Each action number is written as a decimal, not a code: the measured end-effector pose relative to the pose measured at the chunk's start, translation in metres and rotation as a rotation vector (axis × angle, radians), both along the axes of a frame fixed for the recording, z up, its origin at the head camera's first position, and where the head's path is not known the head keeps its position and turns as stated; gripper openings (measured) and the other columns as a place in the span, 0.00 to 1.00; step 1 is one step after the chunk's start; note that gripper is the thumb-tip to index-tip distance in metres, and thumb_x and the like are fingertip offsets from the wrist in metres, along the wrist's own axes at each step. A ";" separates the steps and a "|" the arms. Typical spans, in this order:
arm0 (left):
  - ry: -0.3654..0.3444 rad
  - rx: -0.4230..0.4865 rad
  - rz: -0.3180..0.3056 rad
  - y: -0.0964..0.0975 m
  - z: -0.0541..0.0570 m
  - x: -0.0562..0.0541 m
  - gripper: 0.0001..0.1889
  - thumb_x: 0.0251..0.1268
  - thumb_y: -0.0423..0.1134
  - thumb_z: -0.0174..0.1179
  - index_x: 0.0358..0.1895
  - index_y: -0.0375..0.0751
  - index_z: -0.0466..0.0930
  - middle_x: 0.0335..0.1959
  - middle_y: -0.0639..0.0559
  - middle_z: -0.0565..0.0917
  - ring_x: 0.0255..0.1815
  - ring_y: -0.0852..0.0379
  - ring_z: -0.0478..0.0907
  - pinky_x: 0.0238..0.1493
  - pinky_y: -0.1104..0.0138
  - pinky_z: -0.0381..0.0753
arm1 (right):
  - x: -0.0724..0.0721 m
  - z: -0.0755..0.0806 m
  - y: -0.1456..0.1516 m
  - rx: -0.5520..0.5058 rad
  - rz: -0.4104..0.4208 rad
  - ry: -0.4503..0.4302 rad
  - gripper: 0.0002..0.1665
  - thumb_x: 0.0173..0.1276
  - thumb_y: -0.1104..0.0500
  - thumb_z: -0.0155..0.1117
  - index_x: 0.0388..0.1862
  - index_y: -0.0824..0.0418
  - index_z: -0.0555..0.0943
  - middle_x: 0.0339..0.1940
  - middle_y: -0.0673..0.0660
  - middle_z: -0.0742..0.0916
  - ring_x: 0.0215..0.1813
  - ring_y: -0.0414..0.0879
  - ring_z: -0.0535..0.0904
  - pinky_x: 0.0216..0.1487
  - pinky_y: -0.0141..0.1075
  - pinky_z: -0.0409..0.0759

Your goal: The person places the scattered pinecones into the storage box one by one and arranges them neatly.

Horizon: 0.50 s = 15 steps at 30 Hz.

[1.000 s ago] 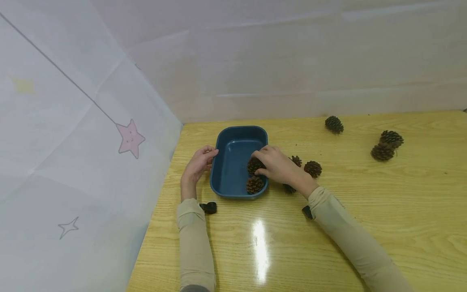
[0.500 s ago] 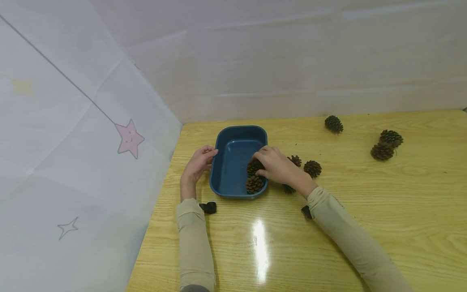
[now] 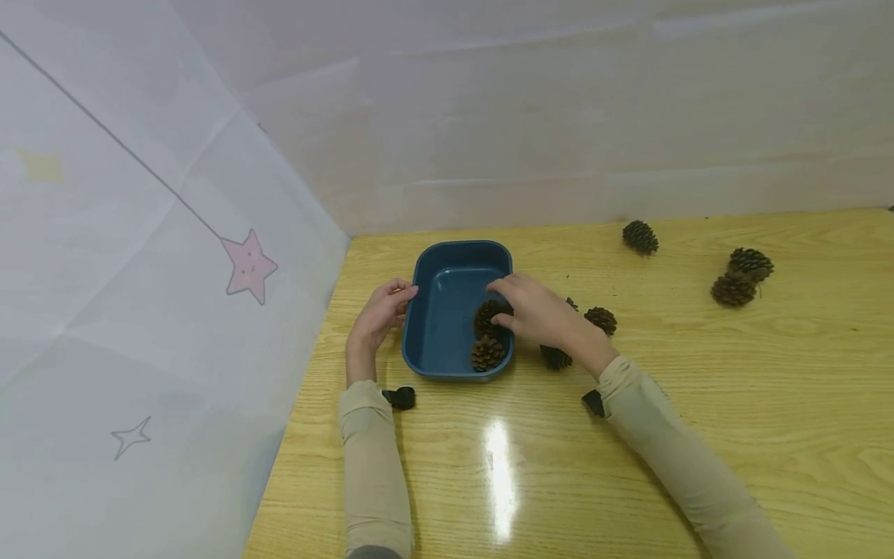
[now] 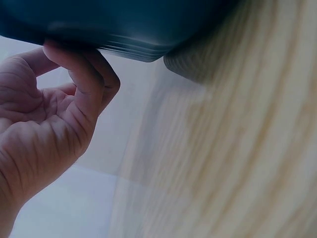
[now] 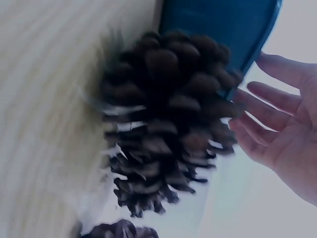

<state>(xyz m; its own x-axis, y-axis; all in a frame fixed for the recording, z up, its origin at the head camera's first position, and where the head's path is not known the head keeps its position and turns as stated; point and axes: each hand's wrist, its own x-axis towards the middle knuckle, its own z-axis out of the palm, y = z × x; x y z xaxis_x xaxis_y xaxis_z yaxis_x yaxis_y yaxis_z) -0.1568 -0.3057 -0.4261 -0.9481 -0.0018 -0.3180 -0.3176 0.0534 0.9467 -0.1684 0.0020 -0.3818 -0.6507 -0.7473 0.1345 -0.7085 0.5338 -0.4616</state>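
Note:
A dark blue box (image 3: 447, 341) stands on the table, holding two brown pine cones. The nearer pine cone (image 3: 486, 354) sits in the front right corner. Just behind it is the other pine cone (image 3: 485, 318), beside the thumb of my right hand (image 3: 541, 310). That hand reaches over the box's right rim with its fingers spread apart; in the right wrist view the right hand (image 5: 292, 119) holds nothing. My left hand (image 3: 377, 314) touches the box's left side with loosely bent fingers. In the left wrist view, the left hand's fingers (image 4: 86, 82) meet the outer wall.
Right of the box lie a pine cone (image 3: 556, 357) under my right wrist, another pine cone (image 3: 601, 320), and one mostly hidden by the hand. Farther back are a single pine cone (image 3: 639, 237) and a touching pair of pine cones (image 3: 740, 279). Walls border the table (image 3: 447, 450) behind and left.
My right hand has loosened from the rear pine cone and drawn slightly right, its fingers spreading. The cone stays in the box. My left hand has not moved.

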 end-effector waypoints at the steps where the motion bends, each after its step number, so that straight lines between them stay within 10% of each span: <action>1: 0.001 0.000 0.000 0.000 0.000 0.000 0.08 0.81 0.41 0.57 0.43 0.41 0.72 0.33 0.53 0.76 0.27 0.61 0.76 0.26 0.69 0.73 | 0.000 0.002 0.002 -0.006 -0.010 -0.015 0.29 0.73 0.59 0.71 0.66 0.71 0.76 0.61 0.68 0.82 0.63 0.61 0.78 0.61 0.51 0.78; 15: -0.001 -0.012 -0.006 -0.001 -0.002 -0.001 0.08 0.81 0.42 0.57 0.44 0.41 0.73 0.34 0.52 0.75 0.27 0.60 0.75 0.27 0.69 0.72 | -0.022 0.028 0.056 -0.098 -0.198 -0.080 0.28 0.78 0.59 0.65 0.69 0.72 0.73 0.67 0.71 0.78 0.70 0.67 0.71 0.69 0.59 0.69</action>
<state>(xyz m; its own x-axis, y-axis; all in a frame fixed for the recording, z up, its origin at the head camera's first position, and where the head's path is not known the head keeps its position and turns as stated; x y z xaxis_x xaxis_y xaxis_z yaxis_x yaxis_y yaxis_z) -0.1577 -0.3071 -0.4283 -0.9479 -0.0002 -0.3186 -0.3179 0.0671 0.9457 -0.1906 0.0579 -0.3534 -0.7950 -0.5895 0.1428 -0.5535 0.6087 -0.5685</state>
